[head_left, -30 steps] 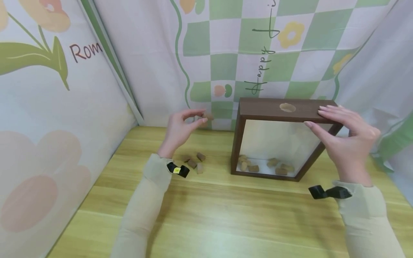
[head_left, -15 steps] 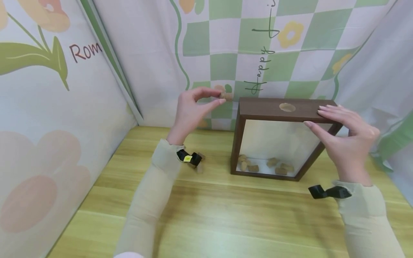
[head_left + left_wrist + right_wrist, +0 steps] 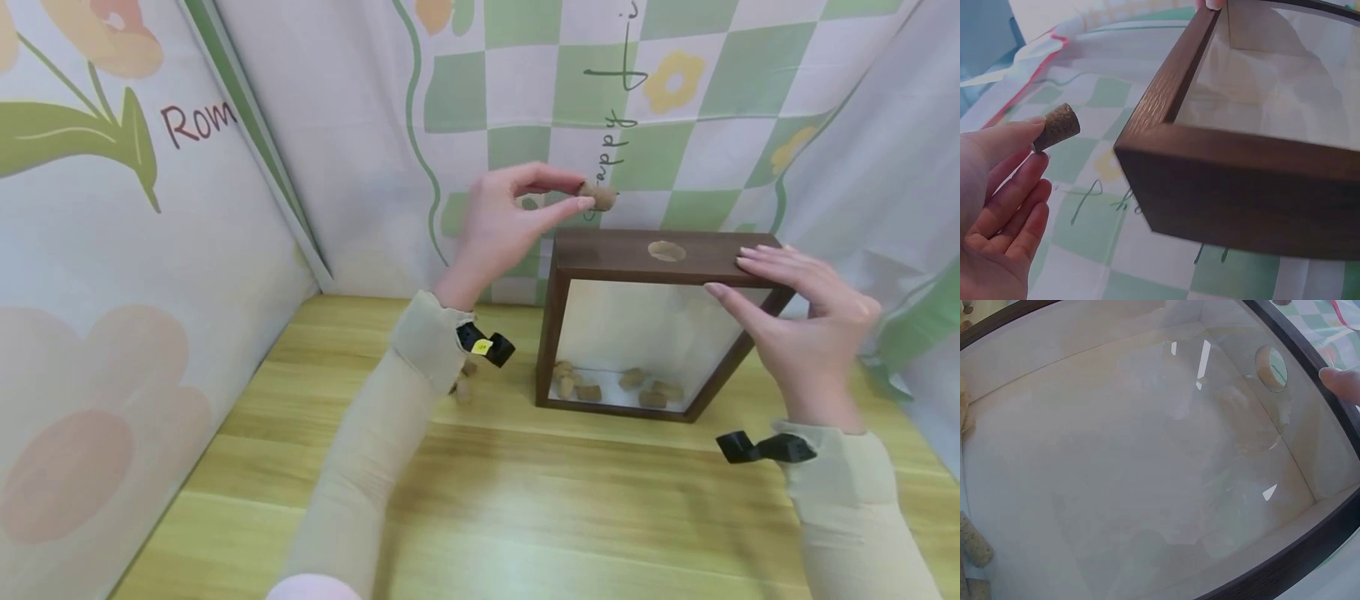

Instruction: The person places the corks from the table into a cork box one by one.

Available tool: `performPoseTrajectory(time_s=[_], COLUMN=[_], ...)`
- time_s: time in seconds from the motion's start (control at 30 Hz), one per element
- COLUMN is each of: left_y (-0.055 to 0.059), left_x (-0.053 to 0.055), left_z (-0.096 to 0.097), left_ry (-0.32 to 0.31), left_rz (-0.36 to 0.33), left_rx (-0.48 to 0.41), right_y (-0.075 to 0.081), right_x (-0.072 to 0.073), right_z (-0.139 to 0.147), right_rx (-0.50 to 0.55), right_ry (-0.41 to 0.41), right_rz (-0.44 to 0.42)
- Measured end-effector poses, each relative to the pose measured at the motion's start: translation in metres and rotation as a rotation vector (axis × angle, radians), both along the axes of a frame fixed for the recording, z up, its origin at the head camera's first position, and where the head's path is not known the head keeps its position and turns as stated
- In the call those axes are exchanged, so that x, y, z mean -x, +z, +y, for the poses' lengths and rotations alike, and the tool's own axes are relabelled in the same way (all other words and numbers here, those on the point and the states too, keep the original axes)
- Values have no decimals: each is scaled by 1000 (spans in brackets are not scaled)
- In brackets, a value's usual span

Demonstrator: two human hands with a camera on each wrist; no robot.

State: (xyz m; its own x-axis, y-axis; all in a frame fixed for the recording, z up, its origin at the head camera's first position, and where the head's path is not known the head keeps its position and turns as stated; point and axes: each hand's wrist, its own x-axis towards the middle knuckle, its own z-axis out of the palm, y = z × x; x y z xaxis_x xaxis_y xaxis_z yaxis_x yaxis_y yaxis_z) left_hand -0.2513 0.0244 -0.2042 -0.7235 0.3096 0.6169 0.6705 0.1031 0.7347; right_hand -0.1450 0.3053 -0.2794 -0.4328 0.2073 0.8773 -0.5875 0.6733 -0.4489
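Between thumb and index finger my left hand (image 3: pixel 502 221) pinches a cork (image 3: pixel 598 197), held in the air above the left end of a dark brown wooden shadow box (image 3: pixel 600 257). The left wrist view shows the speckled cork (image 3: pixel 1060 127) beside the box's corner (image 3: pixel 1166 144). A round hole (image 3: pixel 667 251) opens in the box's top. My right hand (image 3: pixel 817 333) holds the top right corner, fingers on top and thumb at the front edge. Several corks (image 3: pixel 652 398) lie inside at the bottom, behind the clear front. In the right wrist view corks (image 3: pixel 974 540) show at the left.
Several loose corks (image 3: pixel 462 387) lie on the wooden table (image 3: pixel 525 500), partly covered by my left wrist and its strap camera (image 3: pixel 487 343). A checked green and white curtain (image 3: pixel 517 92) hangs close behind the box, and a printed panel (image 3: pixel 112 292) stands at the left.
My left hand has risen and moved right with the cork, from over the table's left side to above the box's left end. The right hand and the box have stayed put.
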Motion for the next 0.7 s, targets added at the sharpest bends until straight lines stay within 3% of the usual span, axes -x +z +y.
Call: performPoseTrajectory(time_s=[0.33, 0.47, 0.7], left_y=[4, 3, -2], left_x=[0, 2, 2], left_z=[35, 48, 63], left_ry=[-59, -120, -142], left_rz=[-25, 16, 67], left_rx=[179, 234, 349], right_y=[1, 0, 0], right_x=[-2, -2, 0], right_z=[-1, 0, 0], right_rx=[-13, -20, -22], right_ry=[-2, -12, -10], right_rz=[-8, -6, 5])
